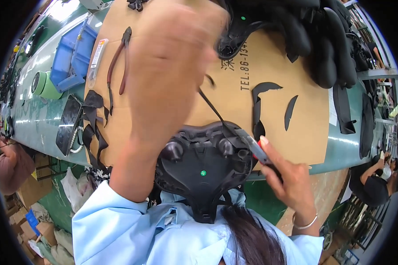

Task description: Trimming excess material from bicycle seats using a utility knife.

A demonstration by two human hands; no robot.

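Observation:
A black bicycle saddle [188,170] lies underside up against my body at the table's near edge, its narrow nose toward me. My right hand [292,179] is closed round a utility knife [258,149] with a red and grey handle. The knife's tip meets the saddle's wide rear edge, on the right. From that spot a thin black strip of cover material [213,106] runs taut up to my raised left hand [168,75]. Motion smears that hand, and its fingertips are hard to make out, but the strip ends at its closed side.
A cardboard sheet [309,145] covers the table, with black offcuts [290,112] on it. Pliers [118,62], a blue bin [74,55], a green tape roll [44,85] and a phone [68,123] are left. More saddles [296,33] pile up far right.

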